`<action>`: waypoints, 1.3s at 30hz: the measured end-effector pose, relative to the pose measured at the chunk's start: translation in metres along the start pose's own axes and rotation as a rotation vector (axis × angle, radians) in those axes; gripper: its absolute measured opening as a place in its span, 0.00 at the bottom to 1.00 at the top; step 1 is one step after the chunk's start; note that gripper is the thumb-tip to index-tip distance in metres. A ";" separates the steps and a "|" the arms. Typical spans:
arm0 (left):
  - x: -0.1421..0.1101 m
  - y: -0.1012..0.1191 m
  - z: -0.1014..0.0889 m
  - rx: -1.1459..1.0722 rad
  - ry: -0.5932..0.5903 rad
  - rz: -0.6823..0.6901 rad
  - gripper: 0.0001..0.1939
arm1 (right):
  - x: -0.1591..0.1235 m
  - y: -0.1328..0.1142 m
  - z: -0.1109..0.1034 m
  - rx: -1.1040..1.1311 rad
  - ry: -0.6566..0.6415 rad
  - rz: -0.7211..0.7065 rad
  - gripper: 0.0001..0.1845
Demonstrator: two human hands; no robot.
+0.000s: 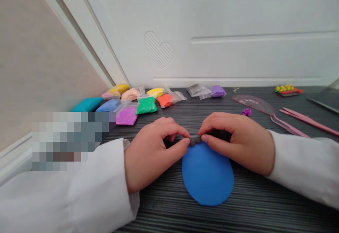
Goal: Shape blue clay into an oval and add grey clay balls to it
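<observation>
A flat blue clay oval [208, 176] lies on the dark striped table [265, 204] in front of me. At its far edge sits a small dark grey piece of clay [195, 141]. My left hand [150, 153] and my right hand [235, 141] meet over that spot, each with thumb and forefinger pinched on the grey piece. More dark clay seems tucked under my right fingers, but I cannot make it out. Both arms wear white sleeves.
Several small bags of coloured clay lie at the back left, among them green [146, 105], magenta [126, 115], orange [165, 100] and purple [217, 91]. A pink protractor [253, 104], pink modelling tools [307, 120], a purple clay bit [247, 112] and a small yellow-red clay piece [288, 90] lie right. A white panel stands behind.
</observation>
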State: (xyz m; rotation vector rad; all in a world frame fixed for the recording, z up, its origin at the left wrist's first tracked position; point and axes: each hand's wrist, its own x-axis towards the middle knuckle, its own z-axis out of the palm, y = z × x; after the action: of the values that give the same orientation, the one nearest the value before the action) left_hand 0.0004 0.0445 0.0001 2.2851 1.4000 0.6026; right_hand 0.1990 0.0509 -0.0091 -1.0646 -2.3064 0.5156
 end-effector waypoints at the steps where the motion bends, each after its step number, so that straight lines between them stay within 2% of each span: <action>1: 0.000 -0.001 0.000 0.002 0.004 0.000 0.08 | 0.000 0.000 0.000 -0.001 -0.005 0.001 0.08; 10: 0.001 -0.006 0.000 -0.008 -0.039 0.022 0.07 | 0.001 0.003 0.000 0.011 -0.029 -0.030 0.08; 19: 0.000 -0.004 0.000 -0.021 0.001 -0.013 0.07 | 0.000 0.003 0.000 0.023 0.001 -0.010 0.07; 26: 0.001 -0.005 0.001 -0.012 -0.031 0.000 0.07 | 0.001 0.003 0.000 0.013 -0.022 -0.025 0.07; 29: 0.001 -0.004 -0.001 -0.072 0.000 -0.042 0.09 | 0.001 0.003 0.000 0.018 -0.008 -0.008 0.07; 33: -0.001 -0.005 -0.003 -0.259 0.075 -0.104 0.19 | 0.001 0.002 0.000 0.016 0.024 0.043 0.06; 39: 0.001 -0.012 0.000 -0.388 0.087 -0.148 0.20 | 0.001 0.003 0.000 0.051 0.067 0.029 0.06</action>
State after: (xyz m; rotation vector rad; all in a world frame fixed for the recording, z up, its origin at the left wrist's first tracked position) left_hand -0.0076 0.0505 -0.0060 1.8544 1.3403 0.8509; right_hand 0.1998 0.0533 -0.0106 -1.0760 -2.2110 0.5390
